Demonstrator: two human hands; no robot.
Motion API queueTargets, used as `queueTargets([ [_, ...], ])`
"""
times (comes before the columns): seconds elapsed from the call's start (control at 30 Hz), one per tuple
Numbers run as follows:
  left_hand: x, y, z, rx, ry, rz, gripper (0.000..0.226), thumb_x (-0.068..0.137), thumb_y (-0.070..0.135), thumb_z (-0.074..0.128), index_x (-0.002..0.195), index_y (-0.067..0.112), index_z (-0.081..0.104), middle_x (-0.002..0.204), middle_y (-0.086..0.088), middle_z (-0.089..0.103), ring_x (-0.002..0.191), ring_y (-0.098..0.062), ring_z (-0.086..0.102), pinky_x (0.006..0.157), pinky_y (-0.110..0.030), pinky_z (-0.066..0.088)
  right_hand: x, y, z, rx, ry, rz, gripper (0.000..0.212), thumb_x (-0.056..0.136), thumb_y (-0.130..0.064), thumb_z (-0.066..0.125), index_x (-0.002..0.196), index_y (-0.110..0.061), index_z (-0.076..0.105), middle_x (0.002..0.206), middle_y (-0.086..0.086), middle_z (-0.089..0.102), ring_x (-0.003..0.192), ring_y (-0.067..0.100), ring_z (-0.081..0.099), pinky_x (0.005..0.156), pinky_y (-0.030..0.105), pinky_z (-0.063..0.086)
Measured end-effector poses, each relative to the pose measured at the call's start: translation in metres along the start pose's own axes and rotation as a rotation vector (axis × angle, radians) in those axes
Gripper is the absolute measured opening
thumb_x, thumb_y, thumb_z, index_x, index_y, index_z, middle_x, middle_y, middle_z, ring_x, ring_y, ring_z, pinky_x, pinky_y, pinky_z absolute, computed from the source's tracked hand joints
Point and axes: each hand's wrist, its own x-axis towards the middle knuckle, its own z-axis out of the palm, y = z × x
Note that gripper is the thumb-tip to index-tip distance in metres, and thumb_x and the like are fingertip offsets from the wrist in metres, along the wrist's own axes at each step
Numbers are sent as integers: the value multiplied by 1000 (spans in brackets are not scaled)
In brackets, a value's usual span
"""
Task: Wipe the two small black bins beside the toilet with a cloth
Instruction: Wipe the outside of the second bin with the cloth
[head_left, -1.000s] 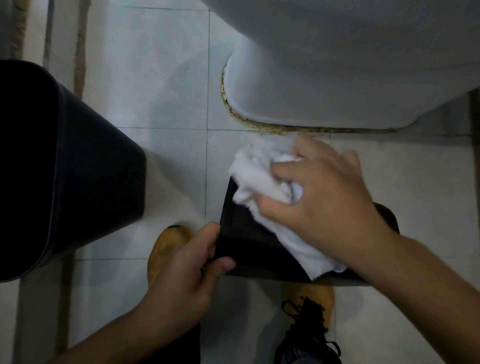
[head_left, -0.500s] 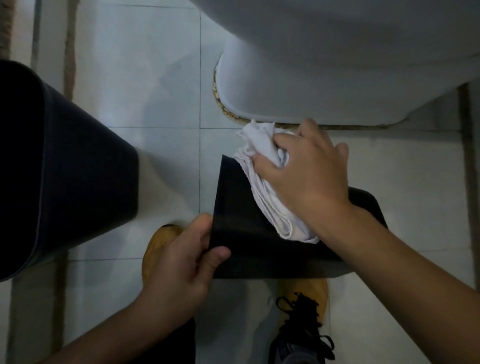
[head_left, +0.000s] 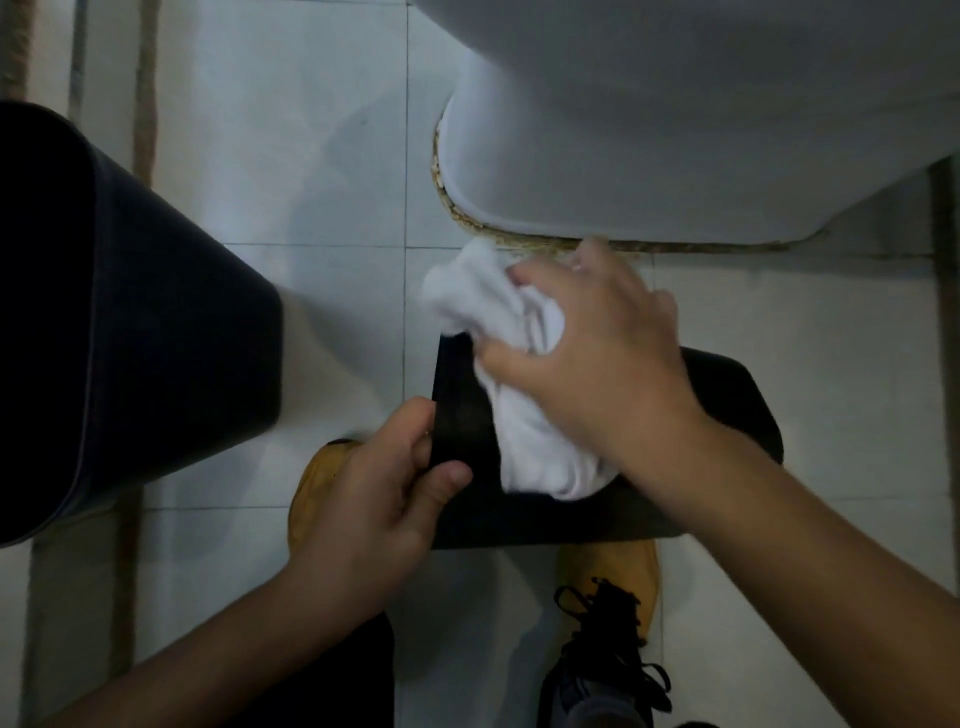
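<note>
A small black bin (head_left: 545, 514) is tipped on its side above my shoes, its base facing me. My left hand (head_left: 384, 493) grips its left edge, thumb on the near face. My right hand (head_left: 592, 358) holds a crumpled white cloth (head_left: 498, 306) and presses it on the bin's upper left part; the cloth hangs down over the black surface. A second black bin (head_left: 135, 332) stands on the floor at the left, apart from both hands.
The white toilet base (head_left: 649, 156) fills the upper right, with a brown grimy seam along the floor just beyond the cloth. Pale floor tiles (head_left: 311, 156) lie between the bins. My tan shoes (head_left: 613, 582) stand under the tipped bin.
My right hand has slid the cloth across the bin's top-left corner, now slightly lower and more spread. My left hand keeps its grip on the left edge.
</note>
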Motion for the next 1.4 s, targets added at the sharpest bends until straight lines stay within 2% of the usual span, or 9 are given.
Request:
queueTargets([
  [0.17, 27, 19, -2, -220, 12, -65, 14, 97, 22, 55, 106, 15, 62, 84, -18, 70, 82, -28, 71, 70, -37, 58, -6, 37, -27, 239, 158, 77, 35, 72, -61, 67, 99, -41, 59, 98, -2, 51, 86, 13, 55, 75, 31, 43],
  [0.33, 81, 33, -7, -191, 44, -117, 24, 102, 22, 44, 113, 10, 63, 99, -6, 73, 94, -14, 71, 79, -31, 60, -54, 63, -35, 223, 353, 128, 37, 77, -52, 67, 106, -30, 64, 100, 6, 55, 82, -8, 47, 70, 2, 33],
  [0.4, 99, 31, -9, -164, 69, -121, 28, 104, 24, 43, 112, 10, 66, 101, -6, 73, 94, -14, 70, 81, -34, 60, -65, 71, -21, 215, 424, 187, 45, 77, -52, 65, 111, -23, 66, 100, 8, 52, 77, -2, 43, 72, 3, 36],
  [0.47, 113, 26, -9, -151, 90, -120, 30, 104, 27, 41, 108, 12, 68, 99, -5, 73, 94, -15, 71, 83, -37, 60, -72, 74, -2, 245, 450, 217, 49, 77, -53, 62, 112, -19, 67, 98, 4, 48, 82, 8, 48, 77, 21, 47],
  [0.6, 134, 14, -9, -210, 120, -205, 35, 105, 35, 38, 106, 17, 68, 102, -3, 74, 96, -15, 71, 84, -33, 59, -77, 66, 34, 218, 405, 159, 43, 79, -46, 66, 112, -20, 69, 96, -3, 44, 83, 22, 55, 73, 51, 50],
  [0.87, 113, 10, -11, -421, 25, -437, 40, 103, 48, 31, 112, 27, 64, 108, 1, 74, 102, -15, 70, 85, -33, 57, -54, 57, 52, 24, 360, 51, 42, 81, -45, 69, 118, -24, 67, 106, 5, 53, 96, 22, 53, 80, 39, 40],
  [1.07, 48, -18, 5, -666, 36, -472, 36, 104, 21, 34, 128, 8, 58, 120, -16, 68, 109, -31, 65, 96, -45, 53, -9, 34, 49, -122, 260, 17, 56, 81, -56, 58, 132, -31, 58, 122, 8, 50, 110, 28, 49, 85, 42, 34],
  [1.27, 51, -27, 3, -706, 78, -455, 27, 96, 6, 46, 115, 2, 63, 108, -14, 72, 95, -23, 70, 80, -31, 59, -31, 23, 59, -213, 59, -221, 59, 70, -53, 70, 124, -32, 61, 119, 7, 53, 101, 27, 52, 82, 41, 35],
  [1.4, 49, -31, -5, -757, -45, -540, 34, 94, 22, 56, 121, 2, 59, 113, -22, 62, 99, -31, 60, 83, -35, 53, -76, 39, 63, -241, -55, -379, 64, 66, -54, 62, 128, -36, 60, 113, 3, 57, 95, 22, 54, 77, 37, 35],
])
